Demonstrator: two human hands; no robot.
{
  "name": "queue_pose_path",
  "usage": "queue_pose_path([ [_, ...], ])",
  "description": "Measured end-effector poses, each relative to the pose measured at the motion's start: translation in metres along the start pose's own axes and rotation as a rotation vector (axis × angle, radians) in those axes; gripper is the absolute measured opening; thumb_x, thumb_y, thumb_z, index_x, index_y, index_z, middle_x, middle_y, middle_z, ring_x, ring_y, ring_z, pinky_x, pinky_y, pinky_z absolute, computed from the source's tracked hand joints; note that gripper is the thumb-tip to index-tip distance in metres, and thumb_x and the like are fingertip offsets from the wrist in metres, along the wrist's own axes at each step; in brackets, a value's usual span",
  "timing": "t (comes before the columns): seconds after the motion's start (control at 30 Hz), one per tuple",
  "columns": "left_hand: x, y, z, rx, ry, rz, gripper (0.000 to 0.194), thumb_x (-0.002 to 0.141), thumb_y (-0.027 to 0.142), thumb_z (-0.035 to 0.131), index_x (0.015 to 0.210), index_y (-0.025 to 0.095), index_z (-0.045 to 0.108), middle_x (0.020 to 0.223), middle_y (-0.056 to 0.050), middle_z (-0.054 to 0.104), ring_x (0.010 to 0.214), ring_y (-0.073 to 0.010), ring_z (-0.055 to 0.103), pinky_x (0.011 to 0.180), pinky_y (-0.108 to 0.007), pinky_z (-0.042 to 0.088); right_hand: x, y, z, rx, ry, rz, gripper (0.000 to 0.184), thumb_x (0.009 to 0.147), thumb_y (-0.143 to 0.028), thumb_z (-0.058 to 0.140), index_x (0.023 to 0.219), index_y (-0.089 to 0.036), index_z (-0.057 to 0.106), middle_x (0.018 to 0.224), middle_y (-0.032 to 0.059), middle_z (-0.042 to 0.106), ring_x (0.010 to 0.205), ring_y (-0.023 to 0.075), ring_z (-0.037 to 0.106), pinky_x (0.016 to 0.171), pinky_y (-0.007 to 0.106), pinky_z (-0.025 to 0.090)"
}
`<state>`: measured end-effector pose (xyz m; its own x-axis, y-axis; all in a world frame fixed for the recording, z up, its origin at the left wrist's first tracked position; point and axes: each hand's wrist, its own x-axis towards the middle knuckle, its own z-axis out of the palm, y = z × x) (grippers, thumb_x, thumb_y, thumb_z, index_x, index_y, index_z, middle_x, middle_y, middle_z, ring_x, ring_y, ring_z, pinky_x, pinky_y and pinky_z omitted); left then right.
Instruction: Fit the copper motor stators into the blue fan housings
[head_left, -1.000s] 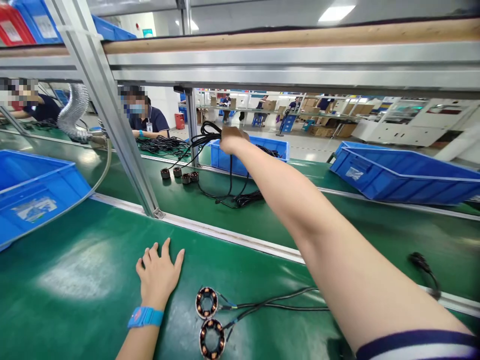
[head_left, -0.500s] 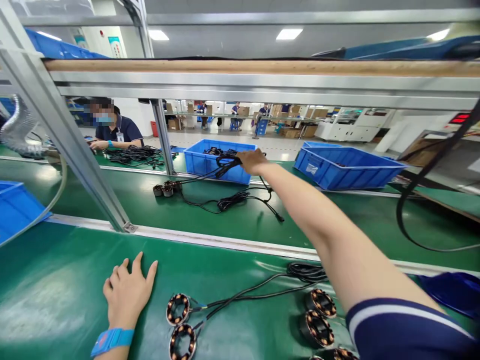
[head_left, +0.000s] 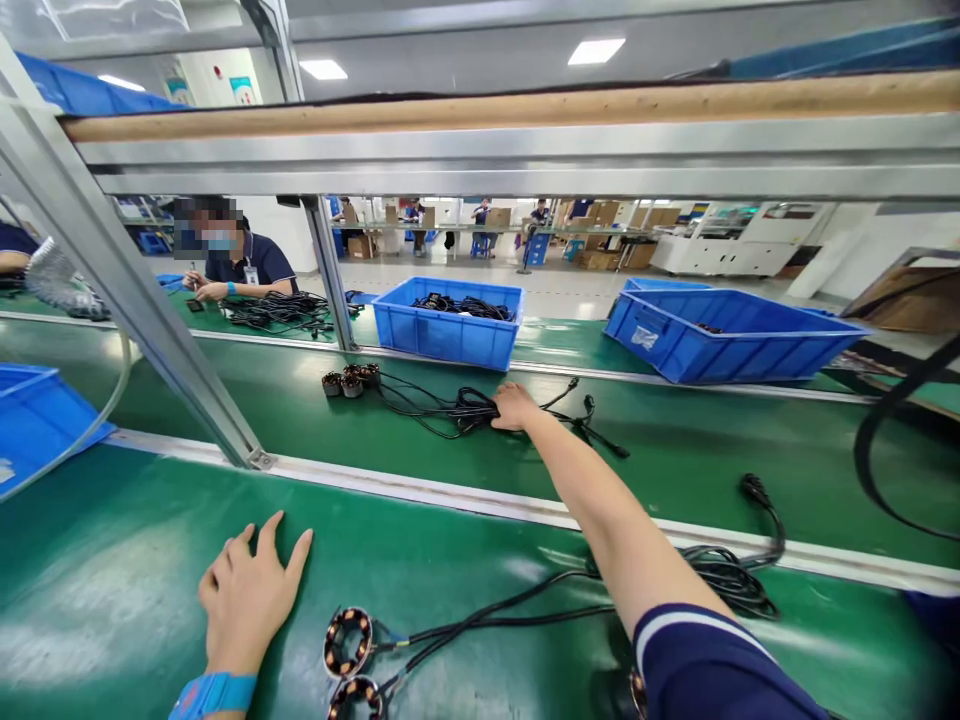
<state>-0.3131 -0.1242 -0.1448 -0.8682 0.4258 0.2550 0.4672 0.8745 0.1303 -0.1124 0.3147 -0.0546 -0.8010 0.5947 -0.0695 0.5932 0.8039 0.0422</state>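
Observation:
My right hand (head_left: 514, 407) reaches over to the far green strip, its fingers closed on a coiled black cable (head_left: 474, 406). The coil lies low on the strip, and its cables run left to several small motor stators (head_left: 351, 381). Plugs on the cable ends stick out to the right of the hand. My left hand (head_left: 247, 592) rests on the near green bench with its fingers spread, holding nothing. Just right of it lie two ring-shaped stators with copper windings (head_left: 349, 643). Their leads run right to a second black cable coil (head_left: 735, 580), partly behind my right forearm.
Blue bins stand beyond the strip, one with black cables (head_left: 450, 335) and another farther right (head_left: 727, 335). A metal post (head_left: 187, 300) and an overhead rail (head_left: 480, 160) frame the reach. A co-worker (head_left: 247, 265) sits at far left beside piled cables.
My right hand has come down and nearer with the cable, from in front of the blue bin to the green strip. The left hand stays spread on the bench.

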Motion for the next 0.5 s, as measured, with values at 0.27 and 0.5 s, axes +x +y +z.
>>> queue_pose_path([
  [0.27, 0.001, 0.001, -0.006, -0.012, -0.028, -0.006, 0.066, 0.096, 0.068, 0.031, 0.146, 0.029, 0.048, 0.145, -0.017, 0.042, 0.135, -0.0379, 0.04, 0.113, -0.054, 0.031, -0.023, -0.011, -0.119, 0.092, 0.073, -0.078, 0.04, 0.092, -0.044, 0.066, 0.123, -0.018, 0.067, 0.113, 0.0066, 0.072, 0.103, 0.0229, 0.067, 0.087, 0.028, 0.051],
  [0.5, 0.002, 0.002, -0.01, -0.048, -0.037, -0.011, 0.069, 0.094, 0.07, 0.03, 0.145, 0.029, 0.049, 0.144, -0.017, 0.043, 0.134, -0.0374, 0.041, 0.113, -0.054, 0.031, -0.05, -0.056, -0.214, -0.013, 0.241, 0.048, 0.047, 0.074, -0.037, 0.077, 0.112, -0.01, 0.071, 0.105, 0.0171, 0.072, 0.095, 0.0307, 0.069, 0.08, 0.034, 0.053],
])
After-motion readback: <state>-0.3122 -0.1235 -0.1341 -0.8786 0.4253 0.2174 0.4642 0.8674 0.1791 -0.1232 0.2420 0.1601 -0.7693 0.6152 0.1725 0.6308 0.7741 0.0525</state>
